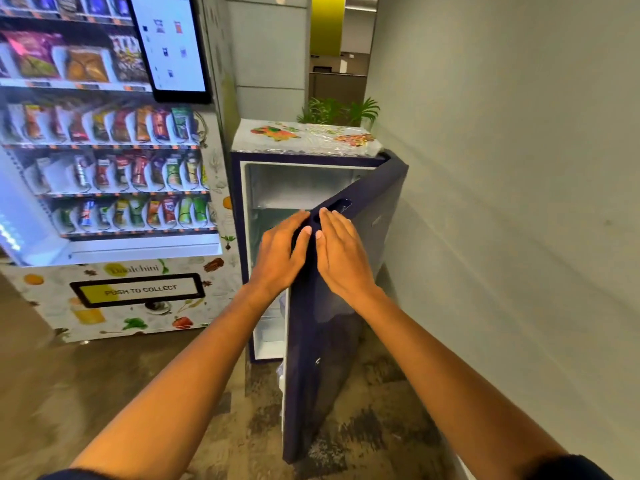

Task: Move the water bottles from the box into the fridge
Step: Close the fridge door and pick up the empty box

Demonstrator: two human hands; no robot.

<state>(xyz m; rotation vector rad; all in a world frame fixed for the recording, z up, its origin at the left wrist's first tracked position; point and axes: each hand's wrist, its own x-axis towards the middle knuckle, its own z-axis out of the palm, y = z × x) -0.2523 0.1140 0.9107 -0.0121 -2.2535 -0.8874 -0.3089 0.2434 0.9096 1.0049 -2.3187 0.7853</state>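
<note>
Head view shows the fridge (pixel 304 188) straight ahead with its dark door (pixel 332 341) swung out toward the person, long edge vertical. Both hands meet on this edge: the left hand (pixel 282 251) from the inner side, the right hand (pixel 341 252) flat on the outer face, fingers straight. No box or water bottles appear, so where they lie I cannot tell.

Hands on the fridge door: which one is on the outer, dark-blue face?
The right hand, lying flat on the fridge door's outside by the handle recess. The left hand is at its inner edge.
</note>
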